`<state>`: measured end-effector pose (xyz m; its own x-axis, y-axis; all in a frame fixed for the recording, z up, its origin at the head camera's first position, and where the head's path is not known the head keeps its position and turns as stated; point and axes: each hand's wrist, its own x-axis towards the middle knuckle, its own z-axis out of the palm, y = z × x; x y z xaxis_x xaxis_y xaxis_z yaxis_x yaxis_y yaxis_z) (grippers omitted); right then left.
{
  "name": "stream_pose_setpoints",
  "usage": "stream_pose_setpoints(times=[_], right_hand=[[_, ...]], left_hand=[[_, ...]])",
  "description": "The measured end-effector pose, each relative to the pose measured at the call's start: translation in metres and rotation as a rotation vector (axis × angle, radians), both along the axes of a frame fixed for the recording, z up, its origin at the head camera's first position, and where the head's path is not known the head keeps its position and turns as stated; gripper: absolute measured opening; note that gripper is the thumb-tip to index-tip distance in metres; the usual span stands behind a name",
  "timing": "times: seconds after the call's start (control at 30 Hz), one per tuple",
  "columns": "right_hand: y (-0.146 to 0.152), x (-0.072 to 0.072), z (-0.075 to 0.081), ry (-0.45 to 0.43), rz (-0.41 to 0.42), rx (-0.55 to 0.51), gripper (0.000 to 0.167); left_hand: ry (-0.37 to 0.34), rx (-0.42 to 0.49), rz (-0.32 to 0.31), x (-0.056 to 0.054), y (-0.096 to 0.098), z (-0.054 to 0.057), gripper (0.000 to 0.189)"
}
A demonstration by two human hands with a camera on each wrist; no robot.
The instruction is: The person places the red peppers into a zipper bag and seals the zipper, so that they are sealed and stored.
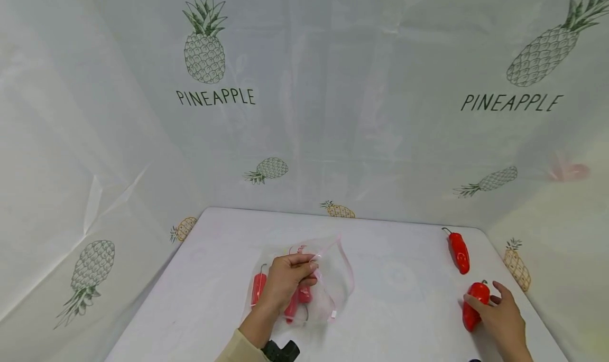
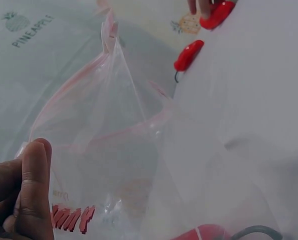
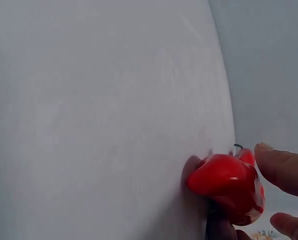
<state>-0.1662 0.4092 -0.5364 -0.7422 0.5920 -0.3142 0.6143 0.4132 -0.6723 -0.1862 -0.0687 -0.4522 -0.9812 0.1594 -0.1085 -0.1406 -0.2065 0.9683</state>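
My left hand (image 1: 287, 278) pinches the rim of a clear zip bag (image 1: 340, 277) with a pink seal, thumb against fingers. The bag's mouth gapes to the right in the head view. Several red peppers, one of them a long chili (image 1: 258, 287), lie inside, partly covered by the hand. At the table's right side, my right hand (image 1: 505, 319) spreads around a plump red pepper (image 1: 470, 317), thumb at its left and fingers at its right. In the right wrist view the forefinger comes close to the glossy pepper (image 3: 229, 182), with the thumb partly hidden behind it.
Farther back at the right lies another red chili pepper (image 1: 459, 252) with a curved stem. The white table (image 1: 380, 309) is bordered by a hanging pineapple-print sheet (image 1: 333, 113) at the back and sides. A black strap piece (image 1: 282, 351) is at my left wrist.
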Motion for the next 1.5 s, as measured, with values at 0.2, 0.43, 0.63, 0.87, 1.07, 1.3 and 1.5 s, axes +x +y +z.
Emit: stream_pose_setpoints(times=[0.2, 0.43, 0.63, 0.87, 1.07, 1.3, 1.5], right_hand=[[-0.015, -0.015, 0.0, 0.031, 0.056, 0.019, 0.108], [-0.031, -0.027, 0.006, 0.031, 0.154, 0.026, 0.103], [-0.047, -0.034, 0.014, 0.064, 0.269, -0.023, 0.1], [-0.075, -0.04, 0.022, 0.164, 0.336, -0.122, 0.097], [-0.105, -0.041, 0.032, 0.224, 0.381, -0.187, 0.091], [-0.133, -0.042, 0.036, 0.288, 0.424, -0.222, 0.087], [-0.153, -0.042, 0.046, 0.316, 0.45, -0.251, 0.086]], left_hand=[[0.014, 0.004, -0.013, 0.0, -0.001, 0.001, 0.035], [0.017, -0.001, -0.017, 0.0, -0.001, 0.002, 0.035], [0.017, 0.011, -0.021, -0.002, 0.0, 0.002, 0.035], [0.025, 0.019, -0.025, -0.003, 0.0, 0.002, 0.035], [0.02, 0.018, -0.02, -0.003, 0.001, 0.002, 0.039], [0.017, 0.026, -0.017, -0.001, -0.001, 0.0, 0.037], [0.021, 0.021, -0.011, 0.0, -0.003, 0.001, 0.035]])
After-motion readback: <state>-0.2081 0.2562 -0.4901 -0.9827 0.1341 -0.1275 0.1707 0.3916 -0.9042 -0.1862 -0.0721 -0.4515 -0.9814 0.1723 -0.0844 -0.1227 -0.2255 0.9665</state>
